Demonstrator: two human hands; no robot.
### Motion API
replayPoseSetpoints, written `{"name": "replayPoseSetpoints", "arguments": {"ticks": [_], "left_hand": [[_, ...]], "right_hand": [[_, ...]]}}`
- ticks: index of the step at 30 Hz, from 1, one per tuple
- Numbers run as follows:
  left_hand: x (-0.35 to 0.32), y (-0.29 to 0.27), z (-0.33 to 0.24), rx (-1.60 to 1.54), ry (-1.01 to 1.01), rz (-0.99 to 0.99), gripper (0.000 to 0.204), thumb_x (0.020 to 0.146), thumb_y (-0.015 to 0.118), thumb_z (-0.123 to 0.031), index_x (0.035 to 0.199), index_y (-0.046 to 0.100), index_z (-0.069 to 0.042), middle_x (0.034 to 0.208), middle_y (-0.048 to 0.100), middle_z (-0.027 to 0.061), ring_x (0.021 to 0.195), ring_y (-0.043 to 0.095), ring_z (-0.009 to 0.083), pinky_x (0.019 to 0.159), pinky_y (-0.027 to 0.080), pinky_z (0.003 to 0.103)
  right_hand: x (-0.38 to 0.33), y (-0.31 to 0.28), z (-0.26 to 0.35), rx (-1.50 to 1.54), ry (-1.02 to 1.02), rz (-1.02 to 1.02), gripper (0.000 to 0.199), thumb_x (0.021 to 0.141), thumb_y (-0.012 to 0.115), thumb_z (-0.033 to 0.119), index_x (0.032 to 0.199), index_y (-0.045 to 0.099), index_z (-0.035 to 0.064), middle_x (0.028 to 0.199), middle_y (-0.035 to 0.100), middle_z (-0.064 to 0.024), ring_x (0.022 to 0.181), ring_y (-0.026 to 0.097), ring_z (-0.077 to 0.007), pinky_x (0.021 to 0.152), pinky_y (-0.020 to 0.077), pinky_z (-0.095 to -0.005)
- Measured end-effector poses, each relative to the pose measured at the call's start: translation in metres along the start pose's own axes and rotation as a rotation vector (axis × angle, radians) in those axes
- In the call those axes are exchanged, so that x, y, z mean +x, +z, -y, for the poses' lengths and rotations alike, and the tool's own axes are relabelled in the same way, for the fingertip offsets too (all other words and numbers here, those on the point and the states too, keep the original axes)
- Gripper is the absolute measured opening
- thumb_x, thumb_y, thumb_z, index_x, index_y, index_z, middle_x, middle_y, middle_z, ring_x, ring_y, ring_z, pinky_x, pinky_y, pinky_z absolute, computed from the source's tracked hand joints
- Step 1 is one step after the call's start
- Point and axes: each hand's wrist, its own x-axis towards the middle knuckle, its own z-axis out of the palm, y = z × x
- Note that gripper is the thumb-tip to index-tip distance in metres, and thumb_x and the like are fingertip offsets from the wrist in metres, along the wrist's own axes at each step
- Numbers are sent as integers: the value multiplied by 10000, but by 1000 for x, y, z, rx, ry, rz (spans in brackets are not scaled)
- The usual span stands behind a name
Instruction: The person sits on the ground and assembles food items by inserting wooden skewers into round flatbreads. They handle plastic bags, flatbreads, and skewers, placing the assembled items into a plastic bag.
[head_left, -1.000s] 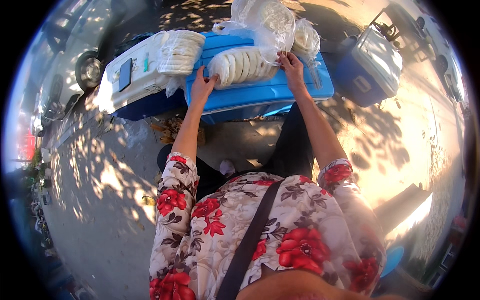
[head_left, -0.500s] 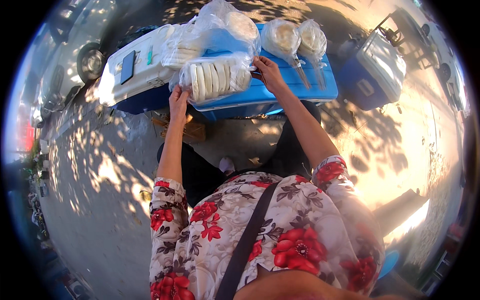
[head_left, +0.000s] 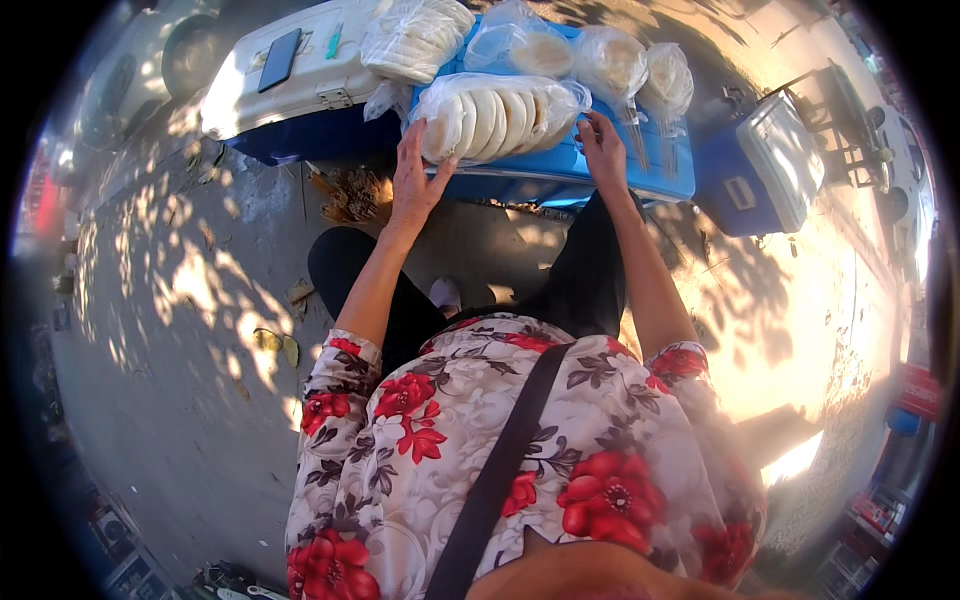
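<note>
A clear plastic bag of flatbreads (head_left: 490, 124), pale round discs standing on edge in a row, lies along the near side of the blue cooler (head_left: 640, 172). Against its left end rests my left hand (head_left: 411, 182), with thumb and fingers spread. At the other end, my right hand (head_left: 603, 153) has thumb and fingers closed on the gathered edge of the plastic. Behind it lie another bag of flatbreads (head_left: 415, 40) at left and a looser bag (head_left: 525, 48) in the middle. Two bags with twisted tails (head_left: 610, 62) sit at the right.
To the left stands a white-lidded cooler (head_left: 350, 40) with a dark phone (head_left: 281, 60) and a small green item (head_left: 333, 40) on it. A blue and white cooler (head_left: 760, 165) is at the right. A straw broom head (head_left: 352, 193) lies below on the ground.
The bag of flatbreads has come down flat onto the blue cooler. My left hand has gone from pinching its end to lying spread against it; my right hand has moved nearer.
</note>
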Motion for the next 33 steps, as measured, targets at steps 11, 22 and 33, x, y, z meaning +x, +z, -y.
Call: {"name": "replayPoseSetpoints", "arguments": {"ticks": [11,22,33], "left_hand": [[6,10,0,70,-23,-131,667,823,628,-197,1388,284,-113,1359,368,191,1244,369,378,986,382,428],[-49,-18,5,-98,-150,-110,676,795,596,-105,1385,266,-102,1388,325,170,1233,385,366,983,386,430],[-82,-33,25,-101,-203,-65,571,838,550,-106,1361,321,-98,1308,406,125,1138,489,294,930,436,405]], "right_hand": [[-8,30,52,304,357,233,481,895,583,242,1246,395,-28,1088,570,-189,868,649,-259,648,560,-326],[9,49,-24,-440,-367,394,441,892,577,241,1254,475,9,1137,534,-218,1015,578,-322,834,480,-395],[25,53,-43,-460,-282,373,341,881,555,203,1140,573,-18,1072,574,-227,942,584,-300,783,488,-364]]}}
